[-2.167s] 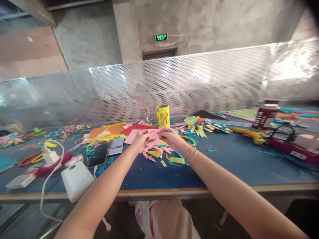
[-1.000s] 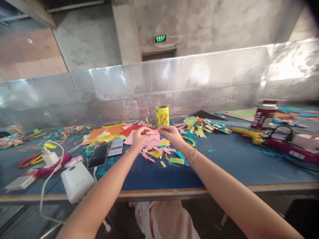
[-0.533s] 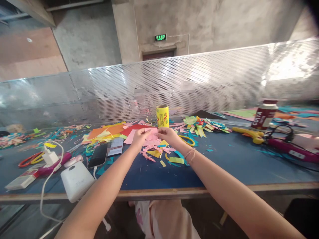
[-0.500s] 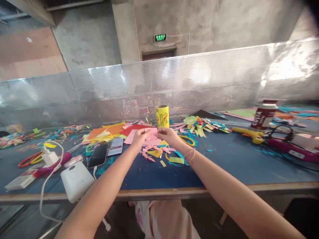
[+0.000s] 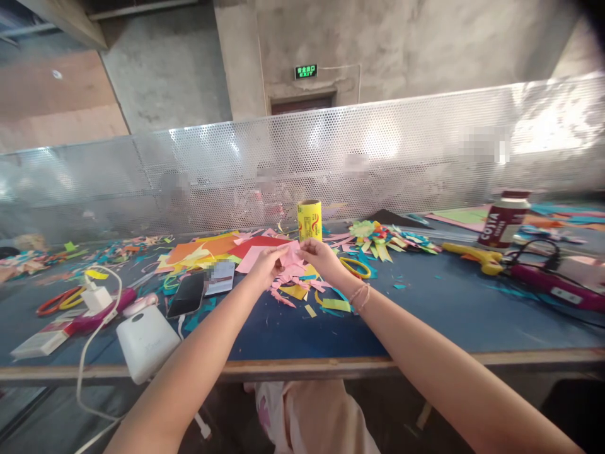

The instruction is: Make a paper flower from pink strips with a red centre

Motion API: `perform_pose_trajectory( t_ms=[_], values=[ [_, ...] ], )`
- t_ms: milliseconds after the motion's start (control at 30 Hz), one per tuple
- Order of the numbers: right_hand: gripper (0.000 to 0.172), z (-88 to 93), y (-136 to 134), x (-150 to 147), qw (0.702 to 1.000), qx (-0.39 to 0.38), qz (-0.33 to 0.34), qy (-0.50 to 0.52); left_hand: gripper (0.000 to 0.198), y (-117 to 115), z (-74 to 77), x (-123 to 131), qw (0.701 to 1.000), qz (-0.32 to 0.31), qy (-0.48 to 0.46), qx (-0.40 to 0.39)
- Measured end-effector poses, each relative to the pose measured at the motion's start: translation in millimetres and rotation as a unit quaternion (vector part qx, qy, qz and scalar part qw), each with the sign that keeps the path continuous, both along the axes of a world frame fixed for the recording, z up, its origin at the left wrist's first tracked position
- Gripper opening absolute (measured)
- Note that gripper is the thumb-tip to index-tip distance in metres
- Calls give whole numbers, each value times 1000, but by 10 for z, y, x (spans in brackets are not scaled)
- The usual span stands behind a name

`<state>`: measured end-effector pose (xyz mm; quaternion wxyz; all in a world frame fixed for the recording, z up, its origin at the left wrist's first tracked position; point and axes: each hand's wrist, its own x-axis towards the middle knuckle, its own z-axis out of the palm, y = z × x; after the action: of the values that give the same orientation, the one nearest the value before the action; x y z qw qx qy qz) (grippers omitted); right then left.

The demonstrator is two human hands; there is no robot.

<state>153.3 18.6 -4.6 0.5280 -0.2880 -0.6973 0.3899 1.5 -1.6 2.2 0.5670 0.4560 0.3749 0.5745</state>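
Both of my hands meet over the middle of the blue table (image 5: pixel 425 315) and pinch one small piece of pink paper (image 5: pixel 289 255). My left hand (image 5: pixel 266 265) grips its left edge with closed fingers. My right hand (image 5: pixel 321 257) grips its right edge the same way, a thin bracelet on that wrist. Under the hands lies a heap of pink, yellow and teal paper scraps (image 5: pixel 302 287). A yellow roll (image 5: pixel 309 220) stands upright just behind them.
Coloured paper sheets (image 5: pixel 212 249), a phone (image 5: pixel 185 294), a white device (image 5: pixel 146 340) with a cable and scissors (image 5: pixel 54 301) lie left. Paper flowers (image 5: pixel 378 236), a brown bottle (image 5: pixel 503 219), a yellow glue gun (image 5: pixel 467 255) and a pink tool (image 5: pixel 553 280) sit right. A perforated metal screen (image 5: pixel 425 151) backs the table.
My hands have stayed in place over the scraps. The pink paper between them has been turned and reshaped a little by my fingers.
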Motion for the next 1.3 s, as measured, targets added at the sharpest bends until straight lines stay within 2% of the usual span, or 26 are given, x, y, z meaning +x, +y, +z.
perform_pose_trajectory(
  t_ms=[133,300,567,700,900,1133,1300],
  values=[
    [31,5,-14,10,999,33,12,29,23,-14,12,4,1000,-5,-10,-4],
    [16,-13,0,18,997,63,-42,-27,29,-46,44,12,1000,-7,-22,-11],
    [17,7,-5,23,996,69,-55,-24,30,-31,28,0,998,-62,7,2],
    [17,19,-18,39,994,75,-67,-32,34,-44,33,2,999,-46,19,5],
    [14,31,-28,50,989,107,-92,-47,22,-43,17,-4,997,-30,47,46],
    [10,62,-27,89,978,165,-108,-64,18,-23,2,-10,998,-14,2,59],
    [9,83,-55,84,980,158,-106,-56,22,-45,23,-4,998,-21,-17,51]
  ],
)
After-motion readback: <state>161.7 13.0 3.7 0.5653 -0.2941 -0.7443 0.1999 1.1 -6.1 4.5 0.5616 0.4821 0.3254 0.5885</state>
